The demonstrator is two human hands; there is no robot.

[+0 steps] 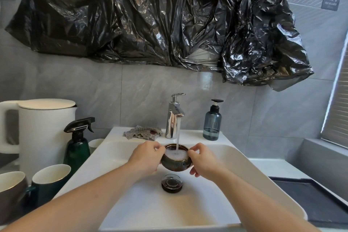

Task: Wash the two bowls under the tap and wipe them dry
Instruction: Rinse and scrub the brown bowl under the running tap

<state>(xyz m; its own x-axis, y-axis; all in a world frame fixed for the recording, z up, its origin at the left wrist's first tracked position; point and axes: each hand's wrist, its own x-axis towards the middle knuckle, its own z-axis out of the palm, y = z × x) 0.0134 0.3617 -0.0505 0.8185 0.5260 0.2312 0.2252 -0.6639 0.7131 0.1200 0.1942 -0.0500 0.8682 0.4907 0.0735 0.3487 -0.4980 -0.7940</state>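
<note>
**Bowl held under running tap as wash begins**

Hands steady a dark glazed bowl (176, 164) over the middle of a white sink (244, 175), directly beneath the chrome tap (174, 117), so that the stream lands in its centre. The bowl is brim-full of foaming water, which suggests it is kept level to let the flow rinse the inside before the water is tipped out. The left hand (146, 157) cups the bowl's left side, thumb curled onto the rim and fingers (154, 170) wrapped beneath; the right hand (204, 162) mirrors it on the other side, thumb pinching the rim and fingers under the base. Holding from both sides keeps a wet, slippery bowl from turning in the stream.

Below the bowl, on the sink floor over the drain, sits a small dark round object (171, 183) with a clear rim; whether this is the second bowl or a drain stopper cannot be told. A patterned cloth (143, 132) lies on the sink ledge just left of the tap, within reach, likely for drying. A blue pump bottle (212, 123) stands to the tap's right. On the bench at left are a green spray bottle (77, 147), a white kettle (45, 130) and mugs (49, 181). Washing looks barely started; drying is not yet begun.
</note>
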